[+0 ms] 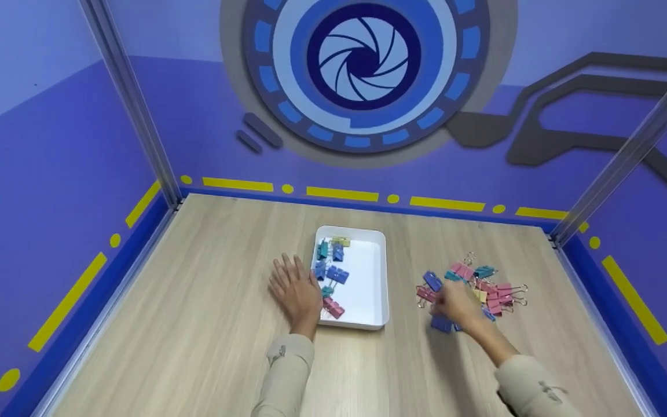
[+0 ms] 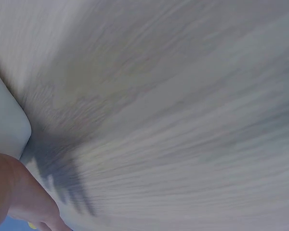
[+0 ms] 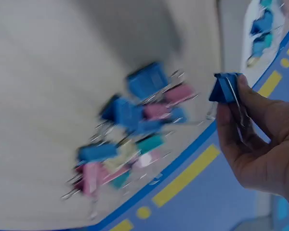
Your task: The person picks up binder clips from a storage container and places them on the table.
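Note:
My right hand (image 1: pixel 460 302) pinches a blue binder clip (image 3: pixel 226 87) between thumb and fingers, seen close up in the right wrist view. Below and around that hand lies a loose pile of binder clips, among them pink ones (image 1: pixel 498 296), a blue one (image 1: pixel 441 323) and a teal one (image 1: pixel 485 271). My left hand (image 1: pixel 297 292) has its fingers extended at the left wall of a white tray (image 1: pixel 371 278). Inside the tray, along its left side, sit several clips: blue (image 1: pixel 338 274), pink (image 1: pixel 333 308), teal (image 1: pixel 323 249) and yellow (image 1: pixel 341 241).
A wood-grain table (image 1: pixel 223 278) carries everything. Blue-purple panels with yellow dashes (image 1: pixel 342 193) enclose it at the back and both sides. Metal posts (image 1: pixel 162 179) stand at the back corners.

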Tool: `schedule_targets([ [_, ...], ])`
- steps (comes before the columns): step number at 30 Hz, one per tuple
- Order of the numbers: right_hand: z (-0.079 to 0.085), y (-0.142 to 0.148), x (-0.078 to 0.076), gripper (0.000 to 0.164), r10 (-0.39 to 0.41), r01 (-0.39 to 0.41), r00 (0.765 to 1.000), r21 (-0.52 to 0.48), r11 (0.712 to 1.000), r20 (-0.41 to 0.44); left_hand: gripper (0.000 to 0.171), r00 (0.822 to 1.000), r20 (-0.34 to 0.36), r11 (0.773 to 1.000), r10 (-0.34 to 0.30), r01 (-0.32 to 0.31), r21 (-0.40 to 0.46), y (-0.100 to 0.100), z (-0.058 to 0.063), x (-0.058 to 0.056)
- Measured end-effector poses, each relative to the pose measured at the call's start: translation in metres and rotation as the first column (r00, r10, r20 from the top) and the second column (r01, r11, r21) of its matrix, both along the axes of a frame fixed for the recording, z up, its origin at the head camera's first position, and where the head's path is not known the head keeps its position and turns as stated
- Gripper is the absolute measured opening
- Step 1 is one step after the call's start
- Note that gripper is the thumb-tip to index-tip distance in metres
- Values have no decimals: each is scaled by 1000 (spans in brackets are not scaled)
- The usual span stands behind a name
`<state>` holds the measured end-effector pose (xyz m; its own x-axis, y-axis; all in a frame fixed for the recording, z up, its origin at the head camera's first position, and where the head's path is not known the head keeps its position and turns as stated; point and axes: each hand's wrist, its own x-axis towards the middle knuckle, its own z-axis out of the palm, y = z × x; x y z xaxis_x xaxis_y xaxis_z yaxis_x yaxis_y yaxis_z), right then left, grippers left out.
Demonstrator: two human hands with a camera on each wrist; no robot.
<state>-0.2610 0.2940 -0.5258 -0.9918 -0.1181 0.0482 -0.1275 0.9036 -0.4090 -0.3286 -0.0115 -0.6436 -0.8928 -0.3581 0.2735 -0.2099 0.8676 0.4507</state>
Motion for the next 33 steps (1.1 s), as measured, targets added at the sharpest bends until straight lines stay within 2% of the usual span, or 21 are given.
schedule_targets([
  [5, -14, 55, 15, 23, -93, 85, 986, 63, 994, 136, 57, 1000, 1, 1000, 0, 0, -1, 2, 2, -1],
  [10, -26, 84, 21, 17, -170, 152, 961, 100, 983, 219, 57, 1000, 8, 1000, -3, 3, 8, 1, 4, -2],
  [19, -42, 92, 15, 12, -197, 185, 965, 83, 979, 174, 57, 1000, 6, 1000, 12, -12, -4, 1, 2, 0],
  [25, -46, 95, 7, 17, -212, 201, 969, 93, 975, 124, 57, 1000, -7, 1000, 1, -1, -6, 2, 0, 1],
  [33, -47, 91, 0, 18, -201, 193, 964, 59, 979, 172, 58, 1000, 7, 1000, 10, -10, -20, 0, 0, -1],
])
